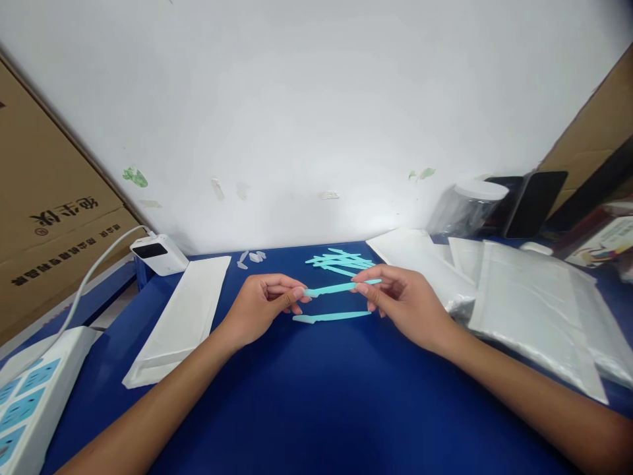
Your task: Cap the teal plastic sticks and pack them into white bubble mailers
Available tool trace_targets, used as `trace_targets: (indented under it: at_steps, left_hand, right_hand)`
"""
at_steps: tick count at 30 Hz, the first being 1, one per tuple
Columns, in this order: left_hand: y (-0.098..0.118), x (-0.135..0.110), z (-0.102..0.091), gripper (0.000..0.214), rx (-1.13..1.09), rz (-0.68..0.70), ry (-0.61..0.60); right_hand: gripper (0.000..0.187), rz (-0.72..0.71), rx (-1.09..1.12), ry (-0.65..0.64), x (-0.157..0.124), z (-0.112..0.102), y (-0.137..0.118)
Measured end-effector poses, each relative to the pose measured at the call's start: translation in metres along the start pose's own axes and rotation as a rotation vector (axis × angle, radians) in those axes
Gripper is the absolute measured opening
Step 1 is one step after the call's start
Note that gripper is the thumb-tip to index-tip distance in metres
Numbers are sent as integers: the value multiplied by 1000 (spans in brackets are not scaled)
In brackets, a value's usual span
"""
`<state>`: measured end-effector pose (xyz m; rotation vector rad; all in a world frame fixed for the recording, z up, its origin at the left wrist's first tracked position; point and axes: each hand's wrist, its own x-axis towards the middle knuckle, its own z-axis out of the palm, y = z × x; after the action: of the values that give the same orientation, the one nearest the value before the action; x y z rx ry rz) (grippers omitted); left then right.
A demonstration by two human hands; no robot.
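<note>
Held level above the blue table is a turquoise eyebrow razor (332, 289). My left hand (267, 300) pinches its whitish blade end between thumb and fingers. Farther along, my right hand (400, 300) grips the handle, whose tip sticks out past the fingers. A second eyebrow razor (341, 317) with a pale, translucent end lies on the table just below, close to the right fingertips. Behind my hands rests a loose pile of turquoise razors (336, 259). Several small translucent caps (252, 257) lie near the wall, beyond my left hand.
On the left are a flat white packet (182, 316), a white power bank (159, 254) with a cable, a power strip (64, 369) and a cardboard box (54, 198). White plastic packages (534, 303), a lidded jar (472, 208) and a dark phone (537, 203) occupy the right.
</note>
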<state>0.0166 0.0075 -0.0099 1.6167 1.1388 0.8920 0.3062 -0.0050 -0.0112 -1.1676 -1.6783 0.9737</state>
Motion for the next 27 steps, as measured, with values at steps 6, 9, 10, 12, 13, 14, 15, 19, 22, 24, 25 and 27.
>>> trace_targets:
  at_steps: [6,9,10,12,13,14,15,19,22,24,25,27]
  left_hand:
    - [2,-2,2,31,30,-7,-16]
    - [5,-3,1,27,215,55,14]
    - [6,-4,0,26,289,82,31]
    - [7,-3,-1,24,404,120,56]
    - [7,-3,-2,24,436,126,58]
    - [7,-3,-3,24,454,123,53]
    - [6,-2,-4,24,468,115,46]
    - [0,2,-10,25,575,111,68]
    - [-9,7,-24,29,817,219,219]
    - [-19,10,-37,39,1032,251,318]
    - [-25,12,-45,46,1121,209,340]
    - [-38,15,-58,60,1211,37,325]
  right_hand:
    - [33,23,14,-51,1,-2,7]
    - [29,12,-37,-70,4,-2,8]
    - [27,4,-64,-83,4,-2,8]
    - [26,-5,-121,-112,5,-1,8]
    - [25,-6,-149,-125,5,0,8]
    - [24,-9,-175,-135,4,0,9]
    - [22,-17,-202,-140,4,1,10]
    - [21,-147,-352,-138,5,2,18]
    - [22,-264,-489,-71,11,3,29]
    - [28,-311,-585,-21,15,2,35]
    - [31,-324,-626,-13,16,2,37]
    - [34,-338,-679,-31,18,1,41]
